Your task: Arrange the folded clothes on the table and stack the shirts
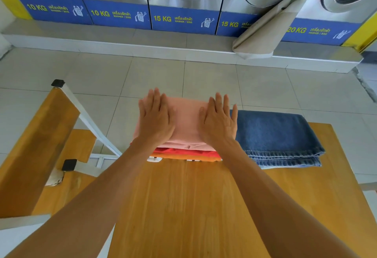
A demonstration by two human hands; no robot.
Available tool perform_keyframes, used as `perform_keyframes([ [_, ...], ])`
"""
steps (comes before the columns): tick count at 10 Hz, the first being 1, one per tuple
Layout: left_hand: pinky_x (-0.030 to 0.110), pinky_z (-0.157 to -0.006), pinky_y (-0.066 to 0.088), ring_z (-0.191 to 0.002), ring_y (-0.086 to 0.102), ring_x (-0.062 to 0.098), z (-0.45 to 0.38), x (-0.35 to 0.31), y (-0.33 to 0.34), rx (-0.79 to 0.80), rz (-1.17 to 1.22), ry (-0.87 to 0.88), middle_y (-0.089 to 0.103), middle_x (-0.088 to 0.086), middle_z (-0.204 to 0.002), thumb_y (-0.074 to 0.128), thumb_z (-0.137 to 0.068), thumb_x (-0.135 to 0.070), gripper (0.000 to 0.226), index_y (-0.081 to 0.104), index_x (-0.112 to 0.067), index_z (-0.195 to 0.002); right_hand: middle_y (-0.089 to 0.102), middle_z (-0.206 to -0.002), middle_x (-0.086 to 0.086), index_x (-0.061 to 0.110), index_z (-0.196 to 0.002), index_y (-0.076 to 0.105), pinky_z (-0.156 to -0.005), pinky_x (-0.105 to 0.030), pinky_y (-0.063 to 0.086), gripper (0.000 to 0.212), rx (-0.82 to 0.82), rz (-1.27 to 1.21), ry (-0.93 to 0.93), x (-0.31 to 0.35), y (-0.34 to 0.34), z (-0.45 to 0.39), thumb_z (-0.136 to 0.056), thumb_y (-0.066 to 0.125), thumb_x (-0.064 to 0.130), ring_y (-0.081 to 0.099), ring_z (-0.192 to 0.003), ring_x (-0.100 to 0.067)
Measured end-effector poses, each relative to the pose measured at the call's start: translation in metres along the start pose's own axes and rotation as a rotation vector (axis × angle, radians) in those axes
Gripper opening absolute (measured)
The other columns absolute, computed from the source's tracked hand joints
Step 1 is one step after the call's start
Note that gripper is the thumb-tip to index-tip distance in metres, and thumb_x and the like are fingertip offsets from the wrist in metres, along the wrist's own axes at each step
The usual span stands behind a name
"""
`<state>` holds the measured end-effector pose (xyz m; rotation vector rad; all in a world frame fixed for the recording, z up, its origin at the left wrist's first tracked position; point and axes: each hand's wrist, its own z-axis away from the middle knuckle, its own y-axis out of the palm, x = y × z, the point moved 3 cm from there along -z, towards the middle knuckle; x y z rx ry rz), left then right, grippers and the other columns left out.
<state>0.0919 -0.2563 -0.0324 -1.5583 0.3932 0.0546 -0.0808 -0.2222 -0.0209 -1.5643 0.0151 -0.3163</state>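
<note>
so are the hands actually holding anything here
Nothing is gripped: left hand and right hand lie flat, fingers open, on top of the pink shirt.

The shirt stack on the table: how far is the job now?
Done: the folded pink shirt tops a red shirt and an orange shirt, beside the folded blue jeans. In hand: the left hand and right hand press flat on it. Left: perhaps only squaring edges.

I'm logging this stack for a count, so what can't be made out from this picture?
- Head view: the pink shirt's top is partly covered by the left hand and right hand.
- Shirts beneath show only front edges: red, orange.
- Table's far edge: hidden by the stack and the jeans.
</note>
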Motion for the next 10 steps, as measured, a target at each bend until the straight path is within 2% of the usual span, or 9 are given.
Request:
perform_keyframes([
  [1,0.045,-0.12,-0.008,-0.15,-0.012,0.021,0.003,-0.015,0.007,-0.012,0.029,0.112,-0.007,0.007,-0.164,0.016,-0.103,-0.042,0.059,0.007,-0.017,-0.155,0.002,-0.167,-0.003,0.021,-0.158,0.012,-0.123,-0.047,-0.004,0.059,0.027,-0.055,-0.129,0.021,0.007,0.002,-0.104,0.012,0.044,-0.005,-0.153,-0.023],
  [2,0.041,-0.12,-0.008,-0.149,-0.012,0.016,0.012,-0.008,0.016,0.004,0.073,0.093,-0.007,0.004,-0.164,0.018,-0.104,-0.041,0.057,0.005,-0.021,-0.156,0.0,-0.167,0.0,0.028,-0.158,0.004,-0.121,-0.048,-0.005,0.059,0.11,-0.063,-0.135,0.018,0.023,0.01,-0.103,0.007,0.049,-0.006,-0.153,-0.02],
  [3,0.047,-0.12,-0.006,-0.15,-0.012,0.016,0.012,-0.004,0.019,-0.033,0.05,0.02,-0.007,0.002,-0.164,0.018,-0.104,-0.042,0.056,0.006,-0.026,-0.156,0.004,-0.166,0.001,0.03,-0.158,0.007,-0.12,-0.049,-0.005,0.06,0.07,-0.08,-0.131,0.015,0.026,0.01,-0.101,0.006,0.05,-0.003,-0.153,-0.019],
  [4,0.053,-0.119,-0.004,-0.149,-0.015,0.021,0.006,-0.003,0.022,-0.009,0.05,-0.07,-0.012,0.001,-0.164,0.015,-0.103,-0.044,0.058,-0.001,-0.025,-0.156,0.008,-0.166,0.001,0.03,-0.157,0.009,-0.12,-0.05,-0.003,0.06,0.068,-0.077,-0.135,0.017,0.029,0.007,-0.101,0.007,0.05,0.001,-0.152,-0.021],
  [5,0.054,-0.119,0.001,-0.15,-0.012,0.023,0.004,-0.001,0.023,-0.016,0.096,-0.152,-0.011,0.002,-0.164,0.014,-0.103,-0.043,0.061,-0.005,-0.017,-0.155,0.009,-0.166,0.001,0.03,-0.157,0.01,-0.12,-0.05,-0.002,0.058,0.063,-0.069,-0.137,0.015,0.029,0.006,-0.102,0.009,0.049,0.001,-0.152,-0.021],
  [7,0.052,-0.12,0.005,-0.15,-0.006,0.025,-0.001,0.002,0.028,-0.017,0.085,-0.219,-0.005,0.007,-0.164,0.015,-0.102,-0.044,0.061,0.001,-0.017,-0.156,0.02,-0.161,0.0,0.028,-0.154,0.018,-0.119,-0.054,0.008,0.054,0.006,-0.045,-0.15,0.018,0.028,0.009,-0.103,0.013,0.044,0.01,-0.15,-0.024],
  [8,0.051,-0.12,0.003,-0.15,-0.007,0.024,-0.003,0.003,0.028,0.001,0.076,-0.219,-0.007,0.007,-0.164,0.014,-0.102,-0.044,0.062,0.0,-0.016,-0.156,0.016,-0.162,-0.001,0.027,-0.155,0.015,-0.12,-0.054,0.007,0.055,0.043,-0.046,-0.157,0.018,0.027,0.007,-0.103,0.012,0.044,0.006,-0.15,-0.024],
  [9,0.05,-0.12,-0.001,-0.15,-0.012,0.024,0.0,-0.002,0.018,0.044,0.069,-0.227,-0.013,0.008,-0.163,0.015,-0.103,-0.042,0.063,-0.008,-0.014,-0.155,0.003,-0.166,-0.001,0.026,-0.157,0.005,-0.12,-0.057,0.002,0.058,0.148,-0.044,-0.157,0.019,0.02,0.005,-0.103,0.009,0.046,-0.003,-0.152,-0.025],
  [10,0.051,-0.12,-0.002,-0.15,-0.011,0.026,0.011,-0.007,0.006,0.049,0.127,-0.203,-0.011,0.01,-0.163,0.02,-0.104,-0.038,0.063,-0.009,-0.015,-0.154,-0.006,-0.166,-0.003,0.026,-0.157,-0.001,-0.119,-0.061,-0.001,0.06,0.167,-0.064,-0.176,0.02,0.012,0.008,-0.103,0.01,0.048,-0.009,-0.152,-0.028],
])
